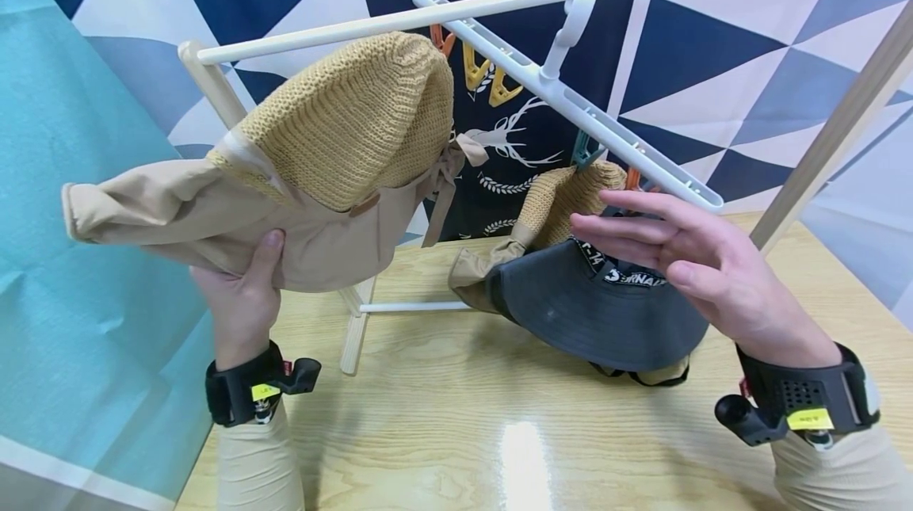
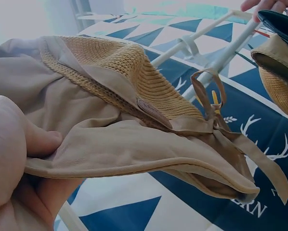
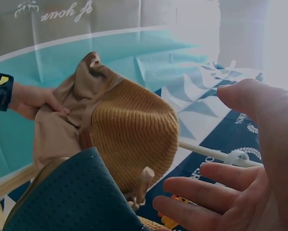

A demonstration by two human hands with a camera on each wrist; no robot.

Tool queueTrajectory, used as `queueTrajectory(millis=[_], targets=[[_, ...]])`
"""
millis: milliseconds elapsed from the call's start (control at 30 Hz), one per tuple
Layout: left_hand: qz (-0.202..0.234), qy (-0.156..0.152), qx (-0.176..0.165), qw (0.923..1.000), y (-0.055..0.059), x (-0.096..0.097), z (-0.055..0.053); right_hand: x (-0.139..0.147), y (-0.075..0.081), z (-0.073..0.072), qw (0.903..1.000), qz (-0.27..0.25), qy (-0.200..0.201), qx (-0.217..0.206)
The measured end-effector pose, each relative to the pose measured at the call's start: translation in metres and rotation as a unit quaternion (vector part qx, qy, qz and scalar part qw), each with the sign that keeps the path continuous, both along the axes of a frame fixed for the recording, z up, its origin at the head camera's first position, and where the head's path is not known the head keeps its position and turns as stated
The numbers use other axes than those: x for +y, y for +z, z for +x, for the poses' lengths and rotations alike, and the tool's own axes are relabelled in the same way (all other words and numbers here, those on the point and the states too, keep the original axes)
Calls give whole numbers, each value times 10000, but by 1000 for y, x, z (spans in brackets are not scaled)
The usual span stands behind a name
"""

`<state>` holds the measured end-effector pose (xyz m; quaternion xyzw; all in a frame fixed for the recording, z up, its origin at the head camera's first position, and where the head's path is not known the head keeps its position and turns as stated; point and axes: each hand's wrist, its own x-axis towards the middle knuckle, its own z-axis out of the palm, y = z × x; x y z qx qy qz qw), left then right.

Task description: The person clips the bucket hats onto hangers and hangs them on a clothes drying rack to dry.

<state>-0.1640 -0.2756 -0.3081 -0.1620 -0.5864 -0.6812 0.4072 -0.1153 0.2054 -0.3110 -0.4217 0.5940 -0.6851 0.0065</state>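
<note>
Wood-grained worktop [image 1: 428, 408] spread across the bottom of the head view, white rail [image 1: 342, 28] slanting over the top, and there's the knit-crowned beige hat [image 1: 328, 146], upper left! Dark-brimmed hat [image 1: 599, 317] right of centre, below the white hanger [image 1: 517, 71]. Left hand [image 1: 242, 289], centre left, pinching the beige brim; right hand [image 1: 692, 257], at right, fingers straight, holding nothing. Yellow clips [image 1: 474, 67] dangle top centre
</note>
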Motion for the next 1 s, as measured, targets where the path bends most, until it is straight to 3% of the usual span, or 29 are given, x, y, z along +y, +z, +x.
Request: queueTrajectory(millis=[300, 533, 767, 1000], targets=[[-433, 234, -337, 9982, -1, 1, 1, -2, 1, 0, 10000, -38, 58, 63], [-734, 84, -479, 9961, -1, 3, 0, -2, 1, -1, 9999, -56, 108, 121], [-1254, 21, -364, 9914, -2, 4, 1, -1, 1, 0, 10000, 27, 35, 11], [-1494, 90, -728, 9861, -1, 7, 2, 0, 1, 0, 9999, 95, -39, -35]])
